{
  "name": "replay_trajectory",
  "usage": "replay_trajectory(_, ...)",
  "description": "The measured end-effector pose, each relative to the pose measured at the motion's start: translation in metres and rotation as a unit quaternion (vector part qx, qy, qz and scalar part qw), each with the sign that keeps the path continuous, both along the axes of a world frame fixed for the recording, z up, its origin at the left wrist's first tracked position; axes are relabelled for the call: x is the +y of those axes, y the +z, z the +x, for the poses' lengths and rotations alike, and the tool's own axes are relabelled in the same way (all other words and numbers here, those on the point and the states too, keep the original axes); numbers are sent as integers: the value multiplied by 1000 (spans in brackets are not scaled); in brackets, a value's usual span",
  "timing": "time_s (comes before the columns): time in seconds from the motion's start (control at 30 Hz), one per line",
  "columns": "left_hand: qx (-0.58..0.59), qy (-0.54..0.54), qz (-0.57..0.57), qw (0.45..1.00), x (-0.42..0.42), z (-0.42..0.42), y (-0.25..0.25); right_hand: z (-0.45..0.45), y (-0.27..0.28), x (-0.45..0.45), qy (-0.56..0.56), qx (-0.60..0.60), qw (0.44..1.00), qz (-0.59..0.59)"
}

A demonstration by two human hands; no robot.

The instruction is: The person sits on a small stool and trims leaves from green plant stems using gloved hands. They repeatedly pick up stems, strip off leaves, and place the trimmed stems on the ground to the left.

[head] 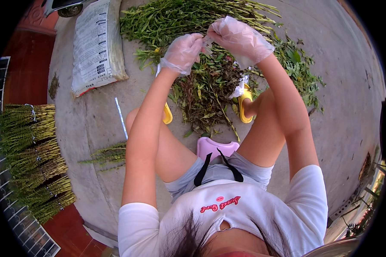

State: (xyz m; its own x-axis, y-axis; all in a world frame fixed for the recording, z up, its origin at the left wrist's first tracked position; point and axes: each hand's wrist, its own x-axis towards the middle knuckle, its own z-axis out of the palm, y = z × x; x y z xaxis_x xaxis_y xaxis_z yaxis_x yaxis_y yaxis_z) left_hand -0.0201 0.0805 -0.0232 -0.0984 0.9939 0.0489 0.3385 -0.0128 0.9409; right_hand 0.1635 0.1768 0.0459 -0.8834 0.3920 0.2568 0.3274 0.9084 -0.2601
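Note:
My left hand (184,53) and my right hand (239,40) are both in thin clear plastic gloves, raised in front of me. Their curled fingers meet at the fingertips, where a loose flap of clear plastic (207,48) hangs. Whether either hand pinches the plastic or a small piece of plant is too unclear to see. Below them, between my feet, lies a pile of dark, wilted leaves and stems (202,96). Just beyond, a big heap of green cut plant stalks (173,22) stretches across the concrete, partly hidden by my hands.
A printed white sack (91,48) lies at the upper left. Tied stalk bundles (35,160) line the left side, beside a few loose stalks (111,154) and a pale strip (121,117). Stripped leaves (297,70) spread rightward. A pink stool (214,146) shows between my thighs.

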Motion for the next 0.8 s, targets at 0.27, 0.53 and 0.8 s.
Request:
replay_trajectory(0.27,17,-11,13,1000,-2,2,3,7,-6,-2,-94,-20,991,-94)
replay_trajectory(0.53,-99,-33,-93,990,1,-1,0,-7,-13,-14,24,-2,997,-77)
replay_trajectory(0.8,-189,-97,-85,973,-12,1,-9,4,-16,-8,-29,47,991,-122)
